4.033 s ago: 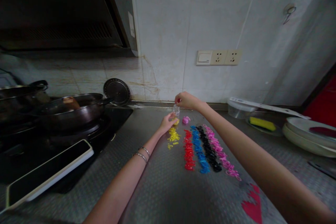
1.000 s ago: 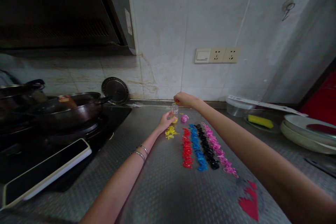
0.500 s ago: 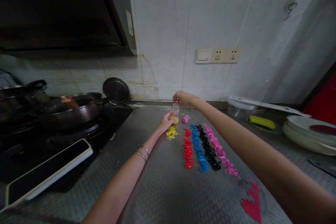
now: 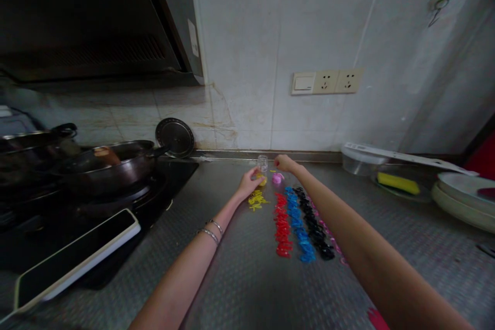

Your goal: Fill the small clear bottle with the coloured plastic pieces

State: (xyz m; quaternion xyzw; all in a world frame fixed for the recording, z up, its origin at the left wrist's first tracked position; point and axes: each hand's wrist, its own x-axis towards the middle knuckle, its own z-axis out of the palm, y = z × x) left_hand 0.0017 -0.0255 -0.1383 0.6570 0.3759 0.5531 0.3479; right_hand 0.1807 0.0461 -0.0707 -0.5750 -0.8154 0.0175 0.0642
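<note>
My left hand [image 4: 251, 183] is closed around the lower part of a small clear jar [image 4: 262, 162] with yellow bits in its bottom. Just right of the jar, my right hand [image 4: 285, 163] is held low with its fingers bent together; what they hold, if anything, is too small to make out. Below it sit a pink bundle [image 4: 277, 178] and a thin yellow strip. A loose pile of yellow rubber bands [image 4: 256, 200] lies in front of the jar. Rows of red bands [image 4: 283, 227], blue bands [image 4: 297, 224], black bands [image 4: 315, 227] and partly hidden pink bands run toward me.
A phone-like white device [image 4: 77, 258] leans at the stove's edge, with a frying pan [image 4: 112, 170] behind it. To the right are a clear plastic tub [image 4: 353, 162], a yellow sponge [image 4: 398, 183] and stacked bowls [image 4: 464, 201]. A red piece [image 4: 377, 318] lies near the front.
My right hand has come away from the jar's top and moved right and down, beside the pink bundle. My left hand stays at the jar. The view has shifted slightly.
</note>
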